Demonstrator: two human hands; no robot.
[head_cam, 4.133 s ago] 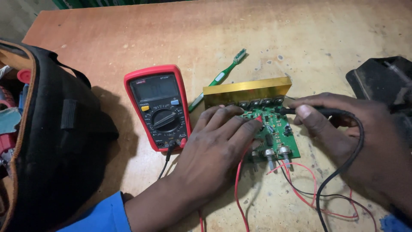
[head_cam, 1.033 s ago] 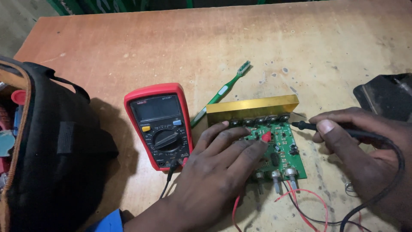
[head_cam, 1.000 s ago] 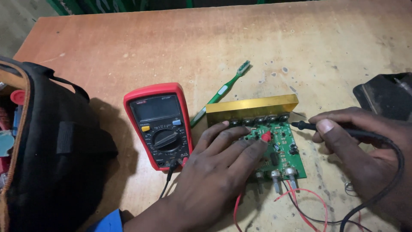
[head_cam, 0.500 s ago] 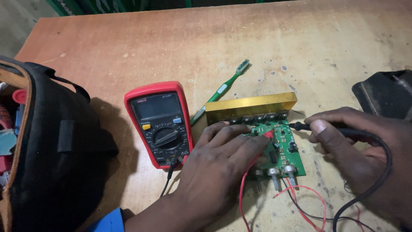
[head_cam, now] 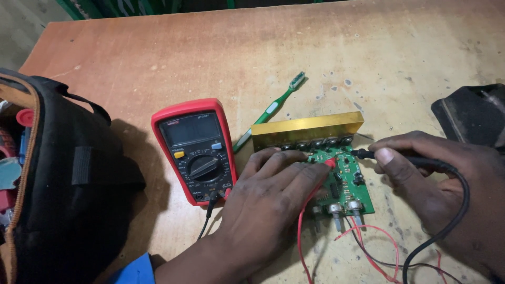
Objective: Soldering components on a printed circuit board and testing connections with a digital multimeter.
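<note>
We work at a wide wooden table (head_cam: 158,47), with a black tool bag (head_cam: 68,179) on its left side and a red meter (head_cam: 194,150) beside it; a green toothbrush (head_cam: 273,105) lies just behind. Near the front edge sits the green circuit board (head_cam: 350,181) with its gold metal bar (head_cam: 307,129) along the far side. Our left hand (head_cam: 268,205) lies over the board, fingers closed on the red probe (head_cam: 329,164), whose tip touches the board. Our right hand (head_cam: 436,184) pinches the black probe (head_cam: 368,154) against the board's upper edge. We judge the board light, stiff and fragile, best held by its edges or the bar
</note>
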